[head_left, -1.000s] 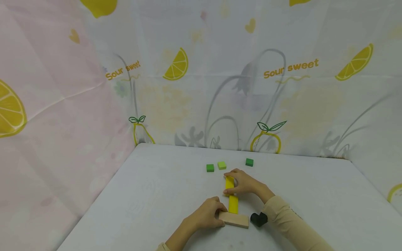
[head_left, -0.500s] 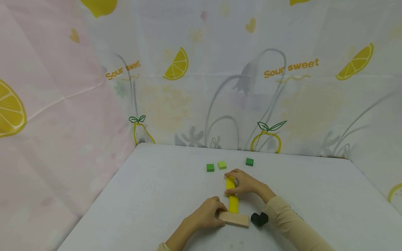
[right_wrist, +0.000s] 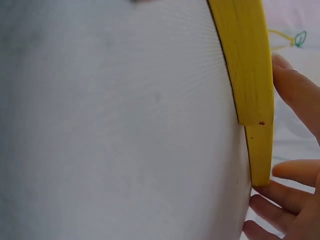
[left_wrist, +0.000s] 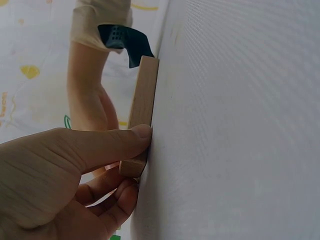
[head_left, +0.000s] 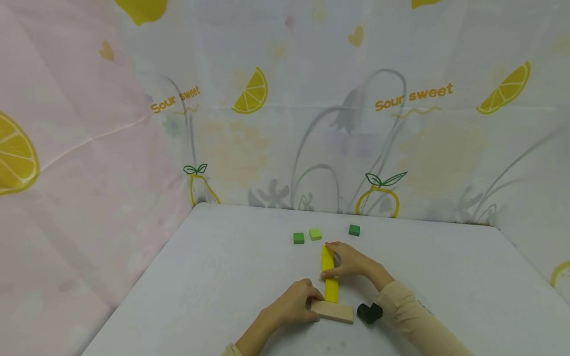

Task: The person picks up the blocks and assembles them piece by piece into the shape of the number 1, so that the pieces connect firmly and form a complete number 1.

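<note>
Far yellow block (head_left: 327,257) lies in line with the near yellow block (head_left: 331,290); my right grip (head_left: 349,260) holds it lengthwise, left grip (head_left: 293,302) pinches the wooden block (head_left: 334,310); green blocks (head_left: 299,238) beyond lie unjoined.

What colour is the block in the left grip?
The block is pale tan wood; the left wrist view shows it best.

Curtained-off workspace: lemon-print cloth (head_left: 285,143) behind white table (head_left: 213,267).

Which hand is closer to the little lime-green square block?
Right. The right hand is just this side of the lime-green square block, gripping the farther yellow rectangular block; the left hand is farther back, gripping a pale wooden rectangular block.
</note>
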A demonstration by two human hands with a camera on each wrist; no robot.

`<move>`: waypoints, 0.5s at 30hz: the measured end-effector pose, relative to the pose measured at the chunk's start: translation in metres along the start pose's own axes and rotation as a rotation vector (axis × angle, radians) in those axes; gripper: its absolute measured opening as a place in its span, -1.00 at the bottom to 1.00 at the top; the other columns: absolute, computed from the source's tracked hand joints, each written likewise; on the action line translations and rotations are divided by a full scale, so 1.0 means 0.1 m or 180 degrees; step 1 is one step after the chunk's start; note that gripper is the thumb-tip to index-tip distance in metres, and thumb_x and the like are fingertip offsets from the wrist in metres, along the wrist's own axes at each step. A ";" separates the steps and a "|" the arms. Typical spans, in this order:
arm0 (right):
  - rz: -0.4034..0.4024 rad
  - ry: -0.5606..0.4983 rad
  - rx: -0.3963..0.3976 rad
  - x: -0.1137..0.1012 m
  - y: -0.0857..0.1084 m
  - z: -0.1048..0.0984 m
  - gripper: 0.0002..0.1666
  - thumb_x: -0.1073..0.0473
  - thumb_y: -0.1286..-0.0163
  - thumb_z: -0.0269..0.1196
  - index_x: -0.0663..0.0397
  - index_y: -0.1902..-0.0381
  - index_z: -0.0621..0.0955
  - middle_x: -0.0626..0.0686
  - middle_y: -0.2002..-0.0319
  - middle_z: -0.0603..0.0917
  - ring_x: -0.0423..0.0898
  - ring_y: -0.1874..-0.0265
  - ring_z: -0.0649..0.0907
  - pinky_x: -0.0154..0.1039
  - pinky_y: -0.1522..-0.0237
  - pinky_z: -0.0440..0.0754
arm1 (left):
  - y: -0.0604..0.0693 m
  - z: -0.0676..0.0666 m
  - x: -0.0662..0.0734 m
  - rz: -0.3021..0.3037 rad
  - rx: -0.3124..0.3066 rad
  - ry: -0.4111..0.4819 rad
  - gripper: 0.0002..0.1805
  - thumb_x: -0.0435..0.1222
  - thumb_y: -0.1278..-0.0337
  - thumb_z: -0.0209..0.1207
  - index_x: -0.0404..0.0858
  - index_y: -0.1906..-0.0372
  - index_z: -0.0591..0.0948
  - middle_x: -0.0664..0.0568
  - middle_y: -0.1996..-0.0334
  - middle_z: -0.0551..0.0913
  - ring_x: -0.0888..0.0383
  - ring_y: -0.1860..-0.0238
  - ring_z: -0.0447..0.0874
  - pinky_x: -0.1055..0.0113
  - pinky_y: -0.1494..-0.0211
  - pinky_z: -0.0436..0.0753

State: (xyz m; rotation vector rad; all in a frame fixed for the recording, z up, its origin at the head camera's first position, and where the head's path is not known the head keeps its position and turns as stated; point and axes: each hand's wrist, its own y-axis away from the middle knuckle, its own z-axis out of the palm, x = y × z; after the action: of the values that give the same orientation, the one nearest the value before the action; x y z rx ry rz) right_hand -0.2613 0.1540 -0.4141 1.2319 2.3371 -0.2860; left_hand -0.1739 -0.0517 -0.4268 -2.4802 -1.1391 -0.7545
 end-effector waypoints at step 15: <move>0.0055 -0.0315 -0.0004 0.14 0.06 -0.04 0.01 -0.10 -0.02 0.44 0.42 -0.27 0.34 0.34 -0.26 0.38 0.26 -0.28 0.31 0.14 -0.26 0.22 | 0.00 -0.01 0.03 -0.0058 -0.0028 0.0023 -0.64 -0.32 0.21 0.45 -0.25 0.16 0.71 0.24 0.49 0.40 0.40 0.46 0.29 0.58 0.38 0.38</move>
State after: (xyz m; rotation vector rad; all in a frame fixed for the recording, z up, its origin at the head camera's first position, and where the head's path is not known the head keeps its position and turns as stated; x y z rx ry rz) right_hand -0.2646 0.1688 -0.4168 1.2088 2.2412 -0.3319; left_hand -0.1725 -0.0508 -0.4242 -2.4756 -1.1598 -0.7745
